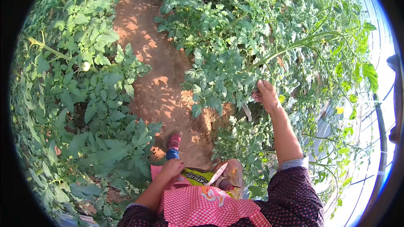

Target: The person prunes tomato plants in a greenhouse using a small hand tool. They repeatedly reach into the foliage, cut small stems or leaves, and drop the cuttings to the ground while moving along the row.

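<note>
My right hand (pixel 266 96) reaches into a leafy tomato plant (pixel 217 75), its fingers curled among the leaves under a long, leaning green stem (pixel 284 49). Whether it pinches a leaf or shoot cannot be made out. A pale strip (pixel 247 112) hangs just below it. My left hand (pixel 173 167) is closed at the edge of a bag (pixel 199 176) at my waist, seemingly gripping its rim. A clear plastic bottle or container (pixel 235 176) and a dark red-brown bottle (pixel 223 183) stick out of the bag, beside a red-and-white checked apron (pixel 205 208).
A dirt path (pixel 157 91) runs between dense rows of tomato plants. More foliage (pixel 104 154) crowds the left, with a pale round fruit (pixel 86 66). My pink shoe (pixel 175 141) is on the path. A greenhouse frame (pixel 381 126) and bright sheeting border the right.
</note>
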Demonstrator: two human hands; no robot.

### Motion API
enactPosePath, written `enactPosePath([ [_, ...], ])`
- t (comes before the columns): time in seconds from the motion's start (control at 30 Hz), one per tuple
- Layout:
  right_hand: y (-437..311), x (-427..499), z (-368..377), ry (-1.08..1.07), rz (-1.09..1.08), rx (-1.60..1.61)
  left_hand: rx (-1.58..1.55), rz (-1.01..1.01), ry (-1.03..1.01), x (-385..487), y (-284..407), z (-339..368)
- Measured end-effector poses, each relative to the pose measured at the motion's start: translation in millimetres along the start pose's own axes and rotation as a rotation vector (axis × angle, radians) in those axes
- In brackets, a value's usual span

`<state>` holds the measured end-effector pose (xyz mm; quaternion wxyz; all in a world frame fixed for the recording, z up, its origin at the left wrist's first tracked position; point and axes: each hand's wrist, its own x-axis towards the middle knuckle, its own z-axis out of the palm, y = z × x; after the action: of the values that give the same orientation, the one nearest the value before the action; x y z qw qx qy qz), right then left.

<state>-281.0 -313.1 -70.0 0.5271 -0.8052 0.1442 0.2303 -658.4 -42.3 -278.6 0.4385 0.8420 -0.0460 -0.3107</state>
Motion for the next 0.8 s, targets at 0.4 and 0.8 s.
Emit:
enactPosePath([
  [0.4, 83.8, -211.9, 0.7, -0.380, 0.116, -0.744, -0.001, 0.045, 0.086, 3.3, 11.2, -49.9],
  [0.8, -24.8, -47.3, 102.5, -0.243, -0.190, -0.204, -0.091, -0.175, 0.196, 19.0, 20.1, -113.5],
])
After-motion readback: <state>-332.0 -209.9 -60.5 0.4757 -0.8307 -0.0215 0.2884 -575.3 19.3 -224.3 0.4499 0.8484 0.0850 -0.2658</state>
